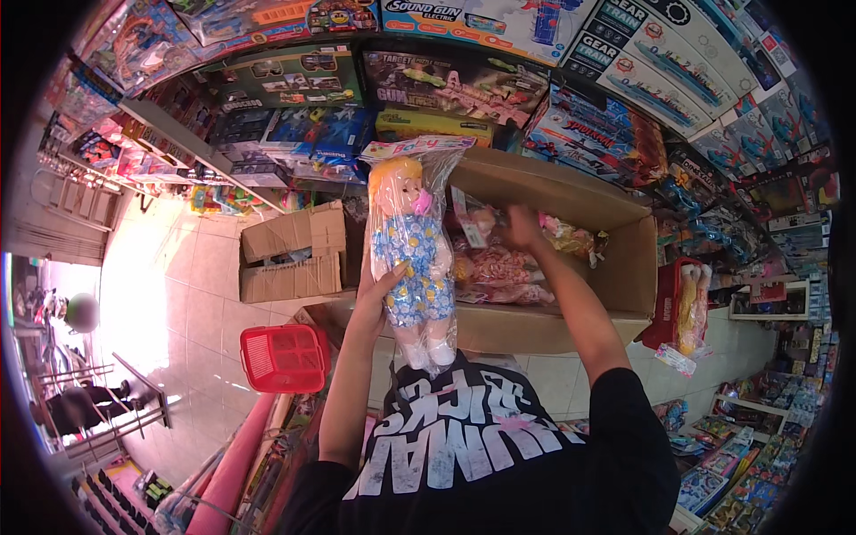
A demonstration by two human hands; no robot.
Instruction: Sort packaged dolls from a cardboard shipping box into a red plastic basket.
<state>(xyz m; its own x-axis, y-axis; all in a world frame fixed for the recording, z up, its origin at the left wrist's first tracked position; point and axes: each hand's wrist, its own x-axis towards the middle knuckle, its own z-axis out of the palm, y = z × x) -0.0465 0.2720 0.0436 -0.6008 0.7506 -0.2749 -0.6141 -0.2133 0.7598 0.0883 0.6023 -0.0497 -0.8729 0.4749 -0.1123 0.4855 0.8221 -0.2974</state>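
My left hand (374,301) is closed around a bagged baby doll (416,257), thumb across its front. The doll has yellow hair, a pink pacifier and a blue flowered outfit, and its clear plastic bag carries a printed header card (420,147). Inside a large open cardboard box (625,267), my right hand (521,227) reaches in among more bagged dolls. One doll in pink (495,266) lies below it, and another in yellow (572,239) is to its right. The right fingers are blurred and partly hidden, so their grip is unclear.
A smaller cardboard box (292,251) and a red plastic basket (284,359) are at the left. At the right, a red container (669,304) has a bagged doll (690,307) on it. Boxed toys (455,83) fill shelves beyond the large box. Rolled goods (234,461) lie at lower left.
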